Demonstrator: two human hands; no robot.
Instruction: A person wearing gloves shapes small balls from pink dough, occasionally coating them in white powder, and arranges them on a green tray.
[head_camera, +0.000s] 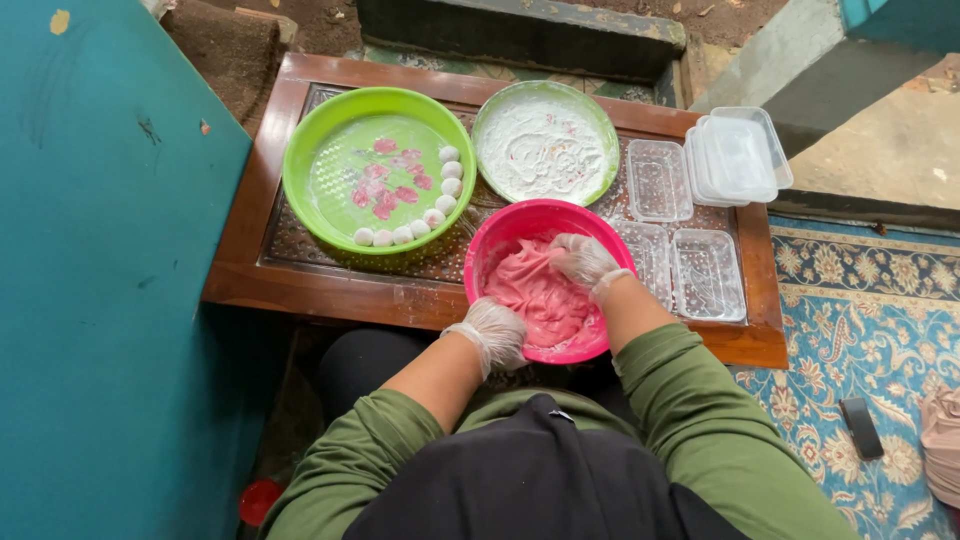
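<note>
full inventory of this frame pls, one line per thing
pink bowl: 1, pink, table front edge
pink dough: 1 mass, pink, inside pink bowl
green tray: 1, lime, table left
white balls: about 8, white, along green tray's right rim
flour plate: 1, green rim, white powder, table back centre
clear containers: 3 on table right, more stacked at back corner
wooden table: 1, brown
patterned rug: 1, blue, right
left hand: gloved, on pink bowl's near rim
right hand: gloved, in pink dough
</note>
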